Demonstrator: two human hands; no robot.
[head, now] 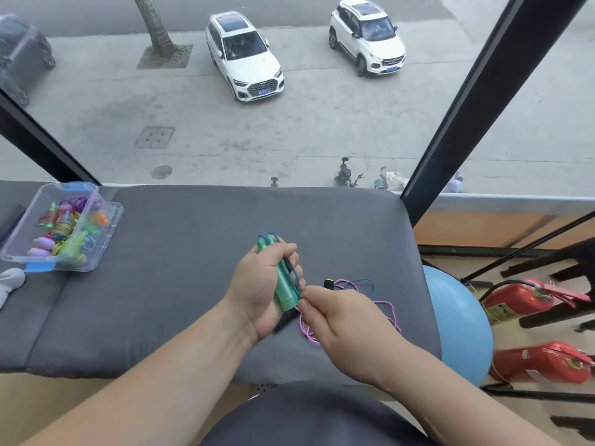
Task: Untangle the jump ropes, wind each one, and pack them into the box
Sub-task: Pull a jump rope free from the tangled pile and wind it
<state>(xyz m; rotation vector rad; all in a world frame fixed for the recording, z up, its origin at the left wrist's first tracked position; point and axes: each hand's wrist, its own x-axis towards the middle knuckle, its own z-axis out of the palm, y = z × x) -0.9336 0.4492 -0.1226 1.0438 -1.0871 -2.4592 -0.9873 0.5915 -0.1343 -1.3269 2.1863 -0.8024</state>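
My left hand grips a pair of teal jump-rope handles with black ends, held upright over the grey cushion. A thin blue cord runs from them to the right. My right hand pinches the cord just beside the handles' lower end. Under and beside my right hand lies a pink-purple braided rope with a small black-and-yellow handle end. The clear plastic box stands at the far left of the cushion, holding several wound colourful ropes.
A large window fills the far side beyond the cushion, with a black frame post at the right. A blue exercise ball and two red fire extinguishers sit on the floor to the right. A white sock-like item lies left of the box.
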